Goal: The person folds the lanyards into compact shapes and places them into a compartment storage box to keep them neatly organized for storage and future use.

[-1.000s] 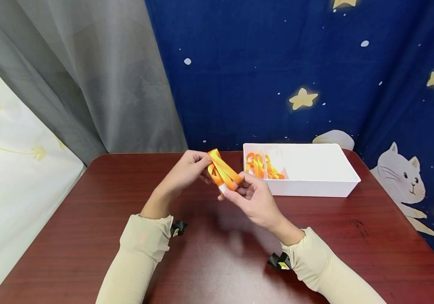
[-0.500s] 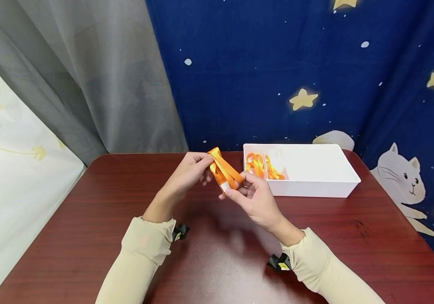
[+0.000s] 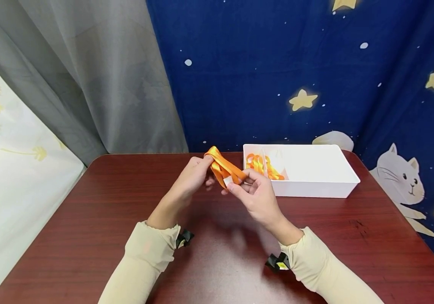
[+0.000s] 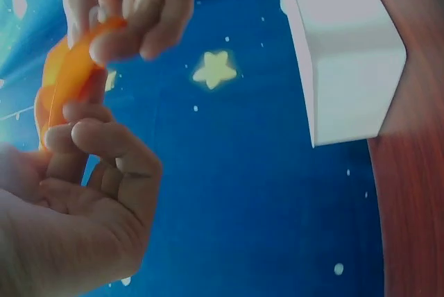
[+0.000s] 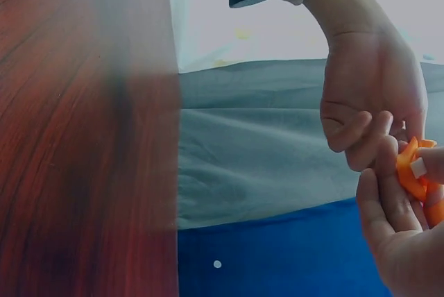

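Both hands hold a looped bundle of orange ribbon (image 3: pixel 224 166) above the table in the head view. My left hand (image 3: pixel 192 177) pinches its upper left end between thumb and fingers. At the lower right end, my right hand (image 3: pixel 256 196) grips the loops, its thumb beside a small white tag (image 3: pixel 227 180). The left wrist view shows the orange ribbon (image 4: pixel 66 82) stretched between the two hands, with its left end partly hidden by fingers. In the right wrist view the ribbon (image 5: pixel 411 168) shows only in part, at the right edge.
A white box (image 3: pixel 312 188) stands at the back right of the dark red wooden table (image 3: pixel 88 219). More orange ribbons (image 3: pixel 256 164) lie in its left compartments. Behind the table hang a grey curtain (image 3: pixel 126 84) and a blue starry curtain (image 3: pixel 240 84).
The left hand has shifted slightly right and its wrist has turned a little. The ribbon bundle has turned slightly and its white tag has moved up and right. The right hand has barely moved.
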{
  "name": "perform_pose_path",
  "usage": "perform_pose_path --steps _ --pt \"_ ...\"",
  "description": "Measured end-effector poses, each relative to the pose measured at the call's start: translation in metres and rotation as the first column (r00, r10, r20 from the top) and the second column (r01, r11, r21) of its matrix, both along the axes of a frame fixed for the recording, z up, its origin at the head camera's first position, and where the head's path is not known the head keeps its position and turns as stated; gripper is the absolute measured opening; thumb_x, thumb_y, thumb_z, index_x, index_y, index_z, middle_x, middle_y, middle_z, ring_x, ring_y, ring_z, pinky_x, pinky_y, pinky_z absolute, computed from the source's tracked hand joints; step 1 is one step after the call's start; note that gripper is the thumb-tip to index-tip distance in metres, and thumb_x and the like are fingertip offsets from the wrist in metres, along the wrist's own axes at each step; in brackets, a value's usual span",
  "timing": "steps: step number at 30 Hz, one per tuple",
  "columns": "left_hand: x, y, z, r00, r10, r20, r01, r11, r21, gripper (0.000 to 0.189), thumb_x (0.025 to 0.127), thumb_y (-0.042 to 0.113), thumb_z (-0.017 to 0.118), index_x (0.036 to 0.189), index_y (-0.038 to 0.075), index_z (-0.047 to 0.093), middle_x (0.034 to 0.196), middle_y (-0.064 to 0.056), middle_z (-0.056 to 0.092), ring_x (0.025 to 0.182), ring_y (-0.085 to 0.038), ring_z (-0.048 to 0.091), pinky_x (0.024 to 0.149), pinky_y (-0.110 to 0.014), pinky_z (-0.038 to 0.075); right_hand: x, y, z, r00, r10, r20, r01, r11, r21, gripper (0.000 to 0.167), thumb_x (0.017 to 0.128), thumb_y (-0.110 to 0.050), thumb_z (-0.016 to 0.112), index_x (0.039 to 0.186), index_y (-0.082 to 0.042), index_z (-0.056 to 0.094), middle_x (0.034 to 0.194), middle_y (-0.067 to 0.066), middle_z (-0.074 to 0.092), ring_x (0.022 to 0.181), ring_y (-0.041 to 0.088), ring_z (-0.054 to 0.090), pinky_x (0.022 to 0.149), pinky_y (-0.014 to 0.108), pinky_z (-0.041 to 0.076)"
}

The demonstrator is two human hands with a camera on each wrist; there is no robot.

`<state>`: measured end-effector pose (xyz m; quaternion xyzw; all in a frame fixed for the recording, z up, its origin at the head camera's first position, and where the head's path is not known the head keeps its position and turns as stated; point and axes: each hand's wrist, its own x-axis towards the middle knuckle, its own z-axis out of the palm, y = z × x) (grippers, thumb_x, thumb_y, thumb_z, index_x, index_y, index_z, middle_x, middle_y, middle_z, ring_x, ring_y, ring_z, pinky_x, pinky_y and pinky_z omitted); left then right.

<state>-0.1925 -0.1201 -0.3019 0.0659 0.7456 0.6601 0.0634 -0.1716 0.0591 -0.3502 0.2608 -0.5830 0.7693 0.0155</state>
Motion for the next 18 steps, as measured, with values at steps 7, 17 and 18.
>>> perform_pose_path --steps 7,17,18 --pt "0.003 0.010 -0.004 0.995 0.084 0.056 -0.091 0.985 0.146 0.040 0.102 0.026 0.044 0.076 0.003 0.064 0.052 -0.004 0.048 0.045 -0.015 0.043 0.049 -0.025 0.043 -0.001 0.000 -0.002 0.997 -0.073 0.009 0.073 0.997 0.013 0.018 0.089 0.014 0.062 0.105 0.018 0.054 0.095 0.017 0.067 0.078 0.018 0.073 0.080 0.031 0.058" --pt "0.007 0.014 -0.013 0.999 0.046 -0.021 -0.043 0.991 0.125 0.051 0.103 0.040 0.045 0.103 -0.005 0.068 0.077 -0.005 0.068 0.064 -0.016 0.063 0.062 -0.027 0.050 -0.002 -0.002 -0.003 0.996 -0.092 -0.005 0.092 0.994 0.053 0.018 0.086 0.014 0.067 0.095 0.013 0.052 0.096 0.021 0.063 0.080 0.022 0.071 0.076 0.030 0.058" --pt "0.006 0.014 -0.014 0.999 0.044 -0.009 -0.042 0.989 0.138 0.049 0.102 0.039 0.046 0.106 -0.005 0.068 0.081 -0.004 0.069 0.069 -0.016 0.064 0.067 -0.027 0.051 -0.002 -0.002 -0.003 0.997 -0.079 -0.004 0.079 0.995 0.053 0.017 0.086 0.014 0.066 0.095 0.013 0.051 0.095 0.022 0.064 0.079 0.026 0.072 0.076 0.031 0.059"
